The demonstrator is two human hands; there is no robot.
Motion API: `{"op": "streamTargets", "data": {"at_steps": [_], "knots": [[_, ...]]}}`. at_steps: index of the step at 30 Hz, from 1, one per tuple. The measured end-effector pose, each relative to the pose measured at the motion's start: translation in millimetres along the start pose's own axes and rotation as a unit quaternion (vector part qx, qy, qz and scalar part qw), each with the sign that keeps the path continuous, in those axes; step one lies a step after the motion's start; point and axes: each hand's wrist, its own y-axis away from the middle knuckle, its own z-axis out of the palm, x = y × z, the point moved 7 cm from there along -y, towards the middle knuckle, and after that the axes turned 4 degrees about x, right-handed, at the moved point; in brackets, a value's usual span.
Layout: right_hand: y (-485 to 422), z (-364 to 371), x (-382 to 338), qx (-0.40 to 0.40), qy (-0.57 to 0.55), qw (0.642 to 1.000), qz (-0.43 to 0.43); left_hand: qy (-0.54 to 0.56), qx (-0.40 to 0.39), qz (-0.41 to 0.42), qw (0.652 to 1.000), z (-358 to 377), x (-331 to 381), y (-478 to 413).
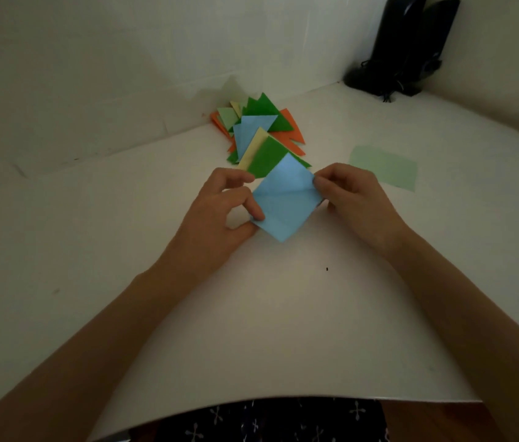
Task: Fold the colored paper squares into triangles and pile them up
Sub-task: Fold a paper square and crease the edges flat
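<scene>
The left hand (229, 208) and right hand (350, 199) each pinch an opposite corner of the blue square (285, 205) between them. It is creased but not yet a triangle. At its 12 o'clock the pile of folded triangles (258, 132) holds many. At 2 o'clock one pale green square (386, 167) lies unfolded. Nearly finished, I'd say.

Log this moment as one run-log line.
blue square: held, creased | left hand: pinches left edge | right hand: pinches right corner | triangle pile: behind | light green sheet: unfolded, right
</scene>
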Motion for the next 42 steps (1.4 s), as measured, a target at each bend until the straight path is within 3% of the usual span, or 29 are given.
{"op": "streamTargets", "data": {"at_steps": [3,6,11,25,30,34,42], "knots": [[-0.4,0.1,4.4,0.011,-0.099,0.994,0.041,0.055,-0.026,-0.001,0.998,2.4,1.5,-0.7],[-1.6,0.2,6.9,0.012,-0.181,0.982,0.06,0.18,-0.07,-0.065,0.979,7.6,2.7,0.2],[-3.5,-1.3,7.4,0.027,-0.21,0.975,0.062,0.289,-0.086,-0.113,0.947,8.1,13.6,1.3],[7.2,8.6,-12.9,-0.007,-0.175,0.985,-0.002,0.287,0.028,-0.202,0.936,-2.8,0.8,2.4],[14.5,16.1,-28.7,-0.089,-0.16,0.979,-0.085,0.347,0.091,-0.258,0.897,-7.4,-10.2,4.1],[18.2,33.8,-28.4,-0.161,-0.161,0.968,-0.105,0.39,0.083,-0.273,0.876,-3.5,-11.9,3.0],[13.6,26.8,-27.5,-0.115,-0.195,0.971,-0.073,0.343,0.025,-0.25,0.905,2.4,-4.1,1.2]]}}
